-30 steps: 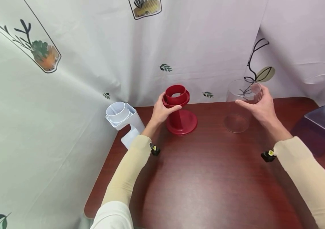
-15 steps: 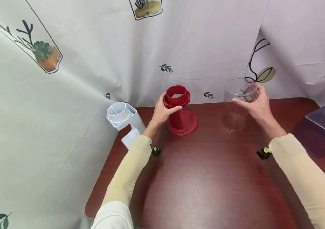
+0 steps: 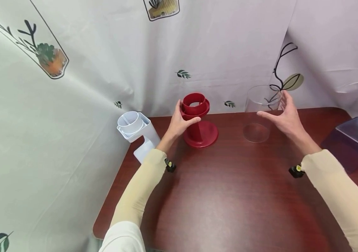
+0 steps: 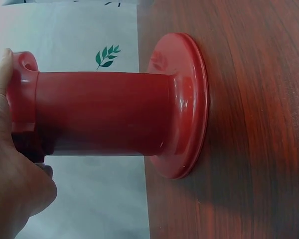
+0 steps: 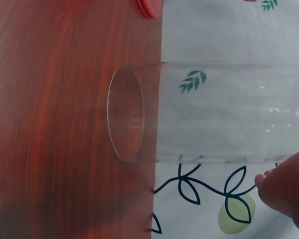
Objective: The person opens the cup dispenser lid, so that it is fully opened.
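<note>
A red stand [image 3: 198,134] rises upright from its round base on the table, with a ring-shaped collar at the top. My left hand [image 3: 179,122] grips this collar from the left, its thumb across the front. In the left wrist view the column and base [image 4: 182,107] show large. To the right stands a clear cylinder [image 3: 257,120], its lower rim down on the table in the right wrist view. My right hand [image 3: 284,117] is spread at its upper right side, the thumb overlapping its front and the fingers just outside its right edge.
A white plastic holder [image 3: 149,131] with a round cup stands at the back left, beside my left forearm. A tinted see-through bin [image 3: 352,140] sits at the right. Patterned cloth [image 3: 229,52] hangs behind the reddish-brown table [image 3: 229,196].
The clear cylinder has shifted a little left. My right hand first went left with it, then loosened and drew slightly right. My left hand stays at the red stand, index finger slightly straighter.
</note>
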Demonstrator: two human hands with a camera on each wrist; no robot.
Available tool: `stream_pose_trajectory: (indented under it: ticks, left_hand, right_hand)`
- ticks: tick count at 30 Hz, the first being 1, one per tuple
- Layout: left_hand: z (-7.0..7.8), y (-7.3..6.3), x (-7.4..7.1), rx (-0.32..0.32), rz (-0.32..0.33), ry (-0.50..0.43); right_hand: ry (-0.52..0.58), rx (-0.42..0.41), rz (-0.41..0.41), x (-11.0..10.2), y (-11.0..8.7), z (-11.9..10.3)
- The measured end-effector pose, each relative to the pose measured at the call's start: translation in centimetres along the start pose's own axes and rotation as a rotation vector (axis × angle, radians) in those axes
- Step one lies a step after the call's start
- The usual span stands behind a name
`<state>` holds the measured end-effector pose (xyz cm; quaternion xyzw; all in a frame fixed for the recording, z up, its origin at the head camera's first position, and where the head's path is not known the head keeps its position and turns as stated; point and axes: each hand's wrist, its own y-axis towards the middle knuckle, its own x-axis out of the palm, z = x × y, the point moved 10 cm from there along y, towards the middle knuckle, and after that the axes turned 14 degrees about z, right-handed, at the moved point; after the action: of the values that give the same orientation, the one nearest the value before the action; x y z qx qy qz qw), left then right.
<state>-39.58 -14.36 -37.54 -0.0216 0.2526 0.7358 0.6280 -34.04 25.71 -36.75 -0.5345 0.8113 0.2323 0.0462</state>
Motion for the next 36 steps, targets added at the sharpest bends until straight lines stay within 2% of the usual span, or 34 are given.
stream_pose_trajectory:
  ticks: [4, 8, 14, 17, 22, 26, 29, 31, 36]
  left_hand:
    - [0.3, -0.7, -0.5, 0.000, 0.014, -0.008]
    - [1.3, -1.5, -1.5, 0.023, 0.033, 0.009]
    - [3.3, -3.3, -3.9, 0.061, 0.076, 0.059]
    - [4.3, -4.3, -5.5, 0.088, 0.098, 0.036]
    - [6.2, -5.9, -9.1, 0.205, 0.153, -0.009]
    - [8.2, -7.4, -12.4, 0.432, 0.237, 0.152]
    - [9.5, -8.6, -15.1, 0.586, 0.342, 0.324]
    - [9.8, -9.0, -17.0, 0.613, 0.412, 0.370]
    - [9.0, -9.3, -22.0, 0.577, 0.562, 0.389]
  right_hand:
    - [-0.018, -0.023, -0.007, -1.4, -1.0, 0.2]
    - [-0.034, -0.024, -0.014, -3.1, -2.4, 0.4]
    - [-0.084, -0.045, -0.021, -6.0, -4.5, 0.3]
    - [-0.131, -0.064, -0.020, -7.6, -5.4, 0.3]
    - [-0.211, -0.091, 0.015, -10.5, -6.3, 0.5]
    - [-0.281, -0.090, 0.051, -13.4, -6.4, 1.4]
    - [-0.301, -0.077, 0.095, -15.7, -6.6, 2.5]
    - [-0.278, -0.075, 0.157, -17.1, -6.7, 3.1]
    - [-0.224, -0.071, 0.341, -20.1, -6.9, 4.9]
